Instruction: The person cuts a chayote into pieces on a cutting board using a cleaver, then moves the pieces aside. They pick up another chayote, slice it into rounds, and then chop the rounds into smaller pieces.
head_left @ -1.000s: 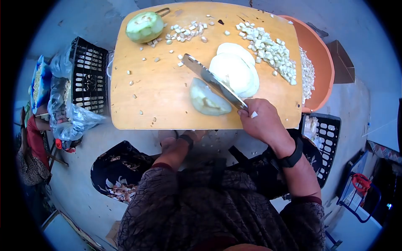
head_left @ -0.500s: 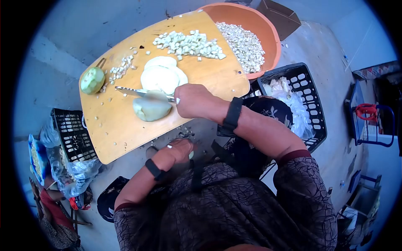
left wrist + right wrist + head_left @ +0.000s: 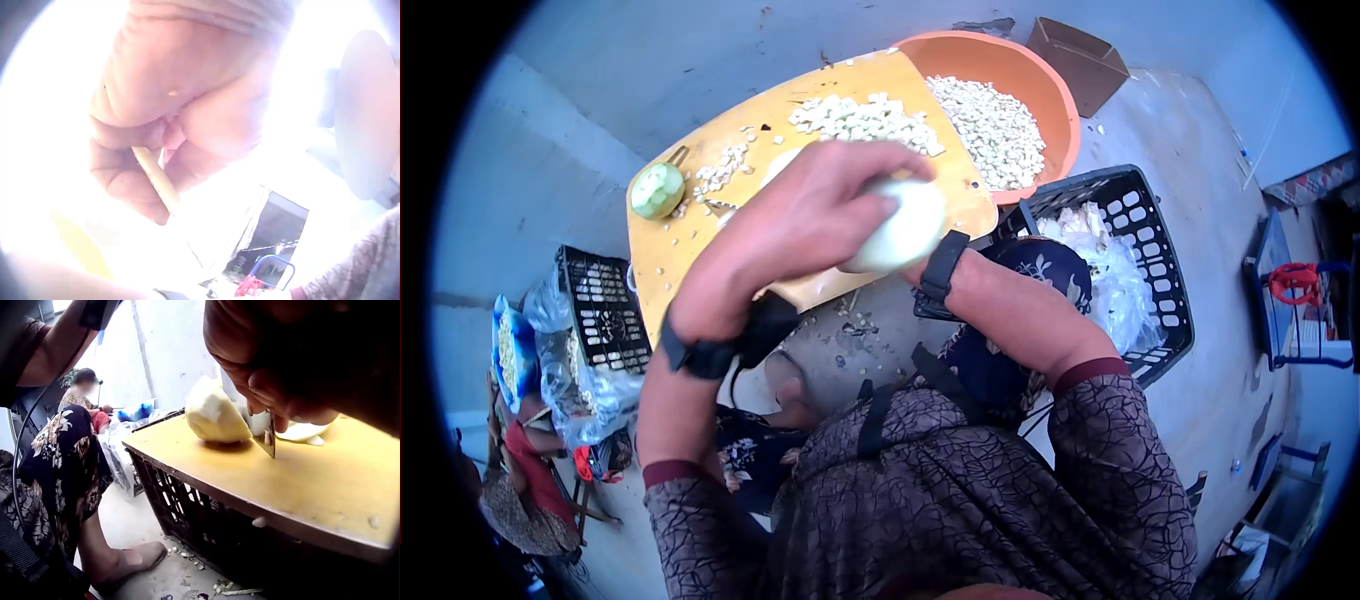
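Note:
My left hand (image 3: 820,205), raised over the board's front part, pinches a pale round slice (image 3: 912,232) of peeled vegetable. Its thin edge shows between thumb and fingers in the left wrist view. In the right wrist view my right hand (image 3: 262,375) grips a knife, its blade (image 3: 267,439) standing on the wooden cutting board (image 3: 337,481). Touching the blade's left side is a peeled chunk (image 3: 215,415). White slices (image 3: 303,432) lie behind the blade. In the head view the left hand and slice hide the right hand.
Diced cubes (image 3: 865,120) lie at the board's back. Another peeled green vegetable (image 3: 658,191) sits at its left end. An orange basin (image 3: 1065,110) of cubes stands beyond the right edge. Black crates (image 3: 1155,230) flank the board. Another person (image 3: 78,397) sits at the far left.
My left hand has risen from below the board's front edge to over it, now with a pale slice. It covers the right hand in the head view, which has turned.

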`<control>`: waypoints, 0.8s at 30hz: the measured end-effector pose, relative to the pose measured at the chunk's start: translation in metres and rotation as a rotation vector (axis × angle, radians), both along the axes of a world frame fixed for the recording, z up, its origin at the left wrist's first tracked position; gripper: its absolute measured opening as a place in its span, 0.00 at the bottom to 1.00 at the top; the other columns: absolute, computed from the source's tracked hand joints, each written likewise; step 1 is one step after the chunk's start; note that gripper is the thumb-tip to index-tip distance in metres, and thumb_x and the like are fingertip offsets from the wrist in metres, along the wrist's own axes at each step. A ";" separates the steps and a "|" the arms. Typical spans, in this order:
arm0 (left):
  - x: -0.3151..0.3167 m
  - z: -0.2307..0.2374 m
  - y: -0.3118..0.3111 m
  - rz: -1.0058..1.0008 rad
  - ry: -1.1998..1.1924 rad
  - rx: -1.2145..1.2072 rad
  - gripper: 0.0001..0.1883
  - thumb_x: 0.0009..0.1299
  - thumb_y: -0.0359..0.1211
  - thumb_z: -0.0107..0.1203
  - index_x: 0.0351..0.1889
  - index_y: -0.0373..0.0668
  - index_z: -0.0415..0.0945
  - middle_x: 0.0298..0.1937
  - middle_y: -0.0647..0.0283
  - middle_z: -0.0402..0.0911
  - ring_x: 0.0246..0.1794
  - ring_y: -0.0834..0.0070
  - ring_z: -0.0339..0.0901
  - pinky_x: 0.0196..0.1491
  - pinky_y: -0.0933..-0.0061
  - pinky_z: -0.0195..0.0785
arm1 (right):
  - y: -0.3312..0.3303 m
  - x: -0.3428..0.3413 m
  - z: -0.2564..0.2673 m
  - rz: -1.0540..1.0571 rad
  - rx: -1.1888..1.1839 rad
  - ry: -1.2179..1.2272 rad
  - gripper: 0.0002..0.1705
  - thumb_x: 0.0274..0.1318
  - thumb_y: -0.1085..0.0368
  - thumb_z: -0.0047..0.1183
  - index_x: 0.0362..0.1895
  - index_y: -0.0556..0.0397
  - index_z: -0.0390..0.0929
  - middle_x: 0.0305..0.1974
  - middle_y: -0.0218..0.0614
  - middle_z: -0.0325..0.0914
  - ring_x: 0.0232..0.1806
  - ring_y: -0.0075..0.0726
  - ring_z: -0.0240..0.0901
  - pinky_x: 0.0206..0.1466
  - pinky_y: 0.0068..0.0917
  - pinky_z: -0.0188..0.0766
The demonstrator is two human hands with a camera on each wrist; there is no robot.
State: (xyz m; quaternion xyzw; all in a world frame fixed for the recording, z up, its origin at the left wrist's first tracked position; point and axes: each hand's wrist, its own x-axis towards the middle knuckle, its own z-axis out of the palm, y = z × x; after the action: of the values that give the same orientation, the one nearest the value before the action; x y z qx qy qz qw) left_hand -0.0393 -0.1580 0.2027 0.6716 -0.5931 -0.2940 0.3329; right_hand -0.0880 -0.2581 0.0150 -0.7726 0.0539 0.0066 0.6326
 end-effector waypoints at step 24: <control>0.020 0.022 0.119 0.375 0.273 -0.172 0.20 0.68 0.29 0.49 0.59 0.37 0.74 0.52 0.60 0.80 0.51 0.76 0.78 0.55 0.74 0.74 | 0.017 0.009 0.038 0.003 -0.791 0.367 0.15 0.51 0.71 0.48 0.43 0.56 0.83 0.42 0.54 0.82 0.48 0.60 0.78 0.51 0.43 0.74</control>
State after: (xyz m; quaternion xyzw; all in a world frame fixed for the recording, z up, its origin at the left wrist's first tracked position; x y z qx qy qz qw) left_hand -0.0189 -0.0392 0.2250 0.6931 -0.4305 -0.2634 0.5146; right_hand -0.0793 -0.2411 0.0535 -0.9416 0.1626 0.1236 0.2677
